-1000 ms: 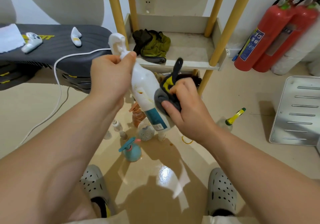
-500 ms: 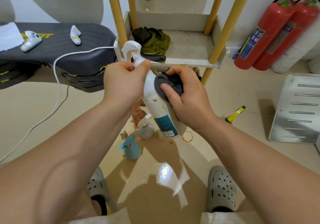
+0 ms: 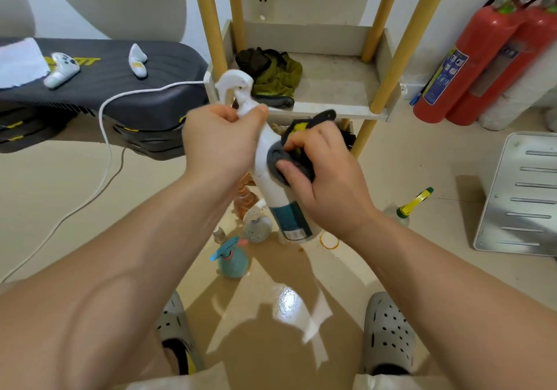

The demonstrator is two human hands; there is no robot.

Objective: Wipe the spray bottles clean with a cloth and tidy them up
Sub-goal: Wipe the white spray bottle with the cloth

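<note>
White spray bottle is hanging in mid-air in front of the person, tilted, trigger head up and away, base pointing down at the floor

Left hand is gripping the neck just under the trigger, fingers curled tight round it. Likely acting as the fixed clamp so the body stays exposed for wiping

Right hand is pinching a grey cloth and pressing it against the bottle's upper body, just above the teal label. The thumb is sitting on the cloth; the other fingers are bunching the rest behind it. Judging it as mid-wipe, lower body not yet done

Five more bottles are standing on the floor below: teal one, grey dotted one, amber one, small clear one, and a yellow-nozzle one well apart to the right. There may be more hiding behind the held bottle, cannot tell

Probably queuing for cleaning, with the shelf behind as the likely drop-off

Further out:
- 1 green rag lying on that shelf
- 2 fire extinguishers leaning on the wall
- 1 metal panel at far right
- 1 rubber band on the floor
</note>
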